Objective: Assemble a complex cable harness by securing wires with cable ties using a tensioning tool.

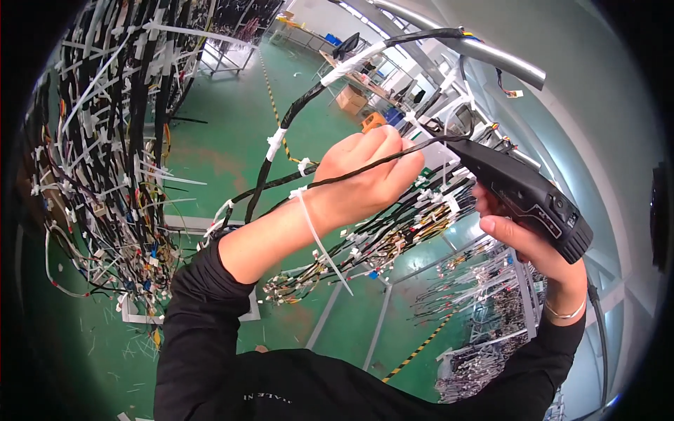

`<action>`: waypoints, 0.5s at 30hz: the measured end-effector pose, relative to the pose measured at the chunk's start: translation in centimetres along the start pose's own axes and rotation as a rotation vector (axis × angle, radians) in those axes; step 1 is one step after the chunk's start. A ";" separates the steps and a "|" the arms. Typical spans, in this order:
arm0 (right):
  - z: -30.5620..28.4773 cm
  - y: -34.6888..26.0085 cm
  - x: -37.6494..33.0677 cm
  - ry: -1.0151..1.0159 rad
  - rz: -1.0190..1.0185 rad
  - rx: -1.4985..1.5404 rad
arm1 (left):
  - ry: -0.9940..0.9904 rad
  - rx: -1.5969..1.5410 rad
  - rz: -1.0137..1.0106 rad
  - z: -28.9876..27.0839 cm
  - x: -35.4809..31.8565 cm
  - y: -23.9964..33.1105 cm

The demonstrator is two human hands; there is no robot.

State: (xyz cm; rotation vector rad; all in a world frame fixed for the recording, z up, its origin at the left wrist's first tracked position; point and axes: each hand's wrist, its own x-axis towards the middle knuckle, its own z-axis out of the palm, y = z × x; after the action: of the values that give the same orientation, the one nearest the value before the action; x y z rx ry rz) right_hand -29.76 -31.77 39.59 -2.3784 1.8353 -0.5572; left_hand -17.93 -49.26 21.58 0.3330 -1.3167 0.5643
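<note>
Left hand fingers pinch black cable — right hand grips tie gun, nose pointing upper-left.

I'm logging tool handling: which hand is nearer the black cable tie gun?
Right. The right hand grips the black cable tie gun from below; the left hand is apart to its left, closed around a thin black cable.

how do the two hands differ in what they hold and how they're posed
The left hand is closed in a fist around a thin black cable; the right hand grips a bulky black tool. The left hand sits higher, knuckles up; the right sits lower, under the tool. A bracelet shows only on the right wrist. Both wear black sleeves.
</note>
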 end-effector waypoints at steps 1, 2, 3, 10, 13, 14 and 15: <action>0.0 -0.3 0.2 -0.007 0.002 -0.005 | 0.003 -0.017 0.018 0.0 -0.1 -0.2; -0.2 -0.5 0.3 -0.023 -0.040 -0.059 | 0.005 -0.017 0.010 0.1 -0.2 -0.2; -0.4 -0.6 0.6 -0.039 -0.082 -0.113 | 0.005 0.038 0.024 0.3 -0.4 -0.2; -0.8 -3.0 1.9 -0.163 -0.143 -0.341 | 0.002 0.111 0.036 0.6 -0.7 -0.6; -0.5 -3.5 1.5 -0.139 -0.124 -0.424 | 0.016 0.070 0.039 0.5 -0.5 -0.4; -0.5 -3.5 1.4 -0.141 -0.117 -0.436 | 0.018 0.044 0.041 0.8 -0.5 -0.3; -0.3 -3.2 1.5 -0.126 -0.102 -0.421 | 0.012 0.029 0.048 0.7 -0.5 -0.4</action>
State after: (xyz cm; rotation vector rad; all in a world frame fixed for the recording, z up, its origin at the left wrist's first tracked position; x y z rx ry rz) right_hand -26.57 -32.29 41.19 -2.7018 1.9404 -0.0195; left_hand -18.33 -50.08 21.29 0.3219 -1.3090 0.6250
